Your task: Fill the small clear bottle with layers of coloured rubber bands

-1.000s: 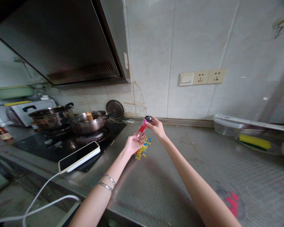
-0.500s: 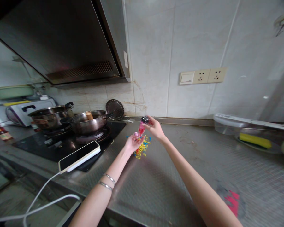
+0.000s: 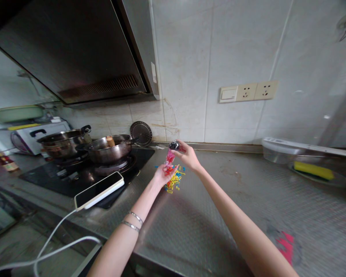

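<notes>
My right hand (image 3: 187, 155) is closed round the black top of a small pink container (image 3: 170, 157), which it holds tilted above the counter. Just below, my left hand (image 3: 163, 175) has its palm turned up under the container's lower end, with small red pieces at its fingers. A loose heap of small yellow, blue and red pieces (image 3: 174, 181) lies on the metal counter (image 3: 173, 227) beneath and beside my left hand. Whether the left fingers touch the container is too small to tell.
At the left, two steel pots (image 3: 112, 150) stand on the black stove (image 3: 46, 173). A phone (image 3: 99, 190) with a white cable lies at the stove's front edge. At the right are a clear plastic box (image 3: 276, 151) and a yellow sponge (image 3: 313, 170).
The container and the right hand's fingers have shifted slightly left. More red shows at the left hand. The whole view has moved a little.
</notes>
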{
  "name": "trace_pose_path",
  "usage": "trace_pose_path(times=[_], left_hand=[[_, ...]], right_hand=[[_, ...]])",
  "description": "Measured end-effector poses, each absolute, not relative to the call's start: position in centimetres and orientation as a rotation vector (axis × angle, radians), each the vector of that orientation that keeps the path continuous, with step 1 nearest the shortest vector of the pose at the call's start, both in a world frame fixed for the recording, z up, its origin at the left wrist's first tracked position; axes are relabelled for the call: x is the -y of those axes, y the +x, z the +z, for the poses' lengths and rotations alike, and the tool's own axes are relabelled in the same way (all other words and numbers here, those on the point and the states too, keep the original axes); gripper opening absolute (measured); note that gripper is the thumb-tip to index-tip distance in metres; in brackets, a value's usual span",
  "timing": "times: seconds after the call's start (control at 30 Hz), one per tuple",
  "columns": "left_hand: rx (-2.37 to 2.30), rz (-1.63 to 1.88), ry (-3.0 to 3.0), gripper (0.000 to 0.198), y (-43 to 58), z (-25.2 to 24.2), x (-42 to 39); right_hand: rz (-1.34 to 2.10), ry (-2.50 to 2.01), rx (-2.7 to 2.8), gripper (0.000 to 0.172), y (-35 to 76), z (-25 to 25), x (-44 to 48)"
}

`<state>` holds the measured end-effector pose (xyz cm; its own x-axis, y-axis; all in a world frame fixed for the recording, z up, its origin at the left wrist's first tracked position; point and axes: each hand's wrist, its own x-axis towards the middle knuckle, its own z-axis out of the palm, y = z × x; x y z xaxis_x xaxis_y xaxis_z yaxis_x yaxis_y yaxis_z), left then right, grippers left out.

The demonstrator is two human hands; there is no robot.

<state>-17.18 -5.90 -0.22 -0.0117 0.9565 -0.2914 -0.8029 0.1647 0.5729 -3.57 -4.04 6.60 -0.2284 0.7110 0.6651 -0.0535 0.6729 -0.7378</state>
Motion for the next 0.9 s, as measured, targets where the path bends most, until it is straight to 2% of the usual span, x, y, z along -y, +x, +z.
trace_pose_path(times=[0.2, 0.57, 0.7, 0.9], left_hand=[[-0.686, 1.399, 0.292, 0.024, -17.47, -0.27, 5.67], [-0.711, 1.406, 0.267, 0.015, -17.85, -0.29, 5.99], [-0.81, 1.43, 0.382, 0.014, -17.67, -0.22, 6.11], [-1.152, 1.58, 0.723, 0.023, -17.46, 0.37, 6.08]], right_hand=[[0.787, -0.575, 1.649, 0.05, -3.52, 6.54, 4.16], [0.734, -0.638, 1.642, 0.055, -3.29, 6.5, 4.0], [0.736, -0.639, 1.657, 0.056, -3.23, 6.36, 3.79], [0.755, -0.627, 1.687, 0.057, -3.17, 6.18, 3.56]])
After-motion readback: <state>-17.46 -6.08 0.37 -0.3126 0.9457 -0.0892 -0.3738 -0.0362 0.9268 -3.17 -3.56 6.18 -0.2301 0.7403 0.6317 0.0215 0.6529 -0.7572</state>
